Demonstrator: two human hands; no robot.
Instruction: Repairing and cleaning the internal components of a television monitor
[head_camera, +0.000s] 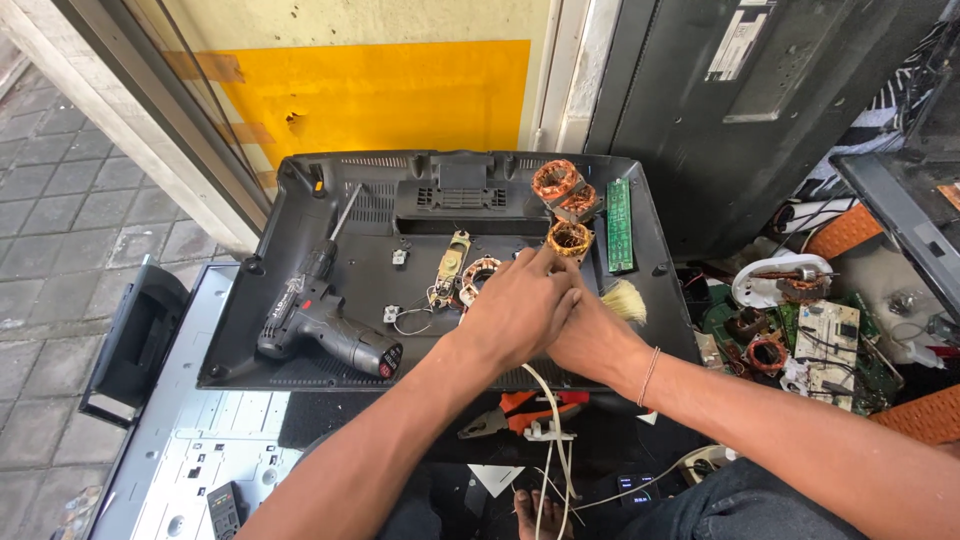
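Nearest, orange-handled pliers (515, 412) and white cables (548, 440) lie just under the wrists, where a pulled-back arm could snag them. The left hand (515, 308) and right hand (590, 335) press together over the black plastic cover (660, 250); the fingers (535, 262) pinch toward a copper coil (570, 238), though what they grip is hidden. A slip could topple the coils (562, 188) beyond or nudge the drill (325, 325).

A black plastic back cover (300, 215) serves as the bench: cordless drill (325, 325) at nine o'clock, copper coils (562, 190) at one o'clock, green circuit strip (619, 210) beside them.
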